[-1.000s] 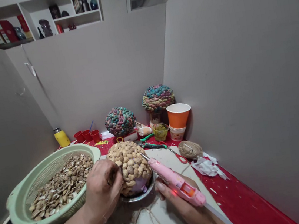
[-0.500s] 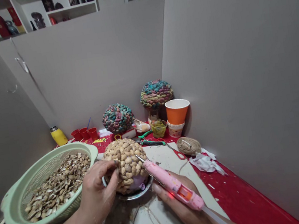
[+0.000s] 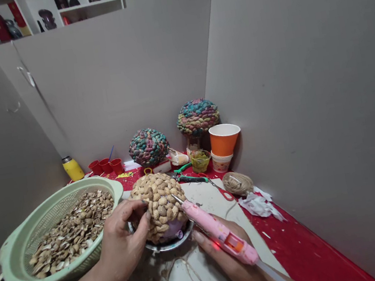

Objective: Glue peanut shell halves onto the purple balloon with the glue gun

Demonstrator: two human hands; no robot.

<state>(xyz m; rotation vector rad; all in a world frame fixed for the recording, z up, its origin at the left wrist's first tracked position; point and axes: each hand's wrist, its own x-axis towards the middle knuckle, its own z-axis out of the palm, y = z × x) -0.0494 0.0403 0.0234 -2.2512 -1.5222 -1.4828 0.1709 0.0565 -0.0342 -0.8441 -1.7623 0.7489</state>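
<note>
A ball covered in peanut shells [image 3: 163, 198] rests in a shallow metal bowl [image 3: 168, 246] in front of me. Bare purple balloon [image 3: 173, 228] with its knot shows low on the near side. My left hand [image 3: 126, 229] is at the ball's left side, thumb and forefinger pinched against a peanut shell there; the other fingertips are partly hidden. My right hand [image 3: 221, 252] is closed around a pink hot glue gun [image 3: 218, 230] with a clear glue stick at its rear. The gun's metal nozzle points at the ball's right side, touching or very near the shells.
At left stands a green colander [image 3: 16, 267] of loose shells. Behind are two painted shell balls [image 3: 148, 147], red cups [image 3: 116, 166], a yellow bottle [image 3: 73, 169], pliers [image 3: 193, 178] and an orange paper cup [image 3: 225, 142]. Twine [image 3: 237, 183] and crumpled tissue [image 3: 259, 207] lie right.
Both hands, the glue gun and the ball hold nearly the same places. The view has shifted very slightly.
</note>
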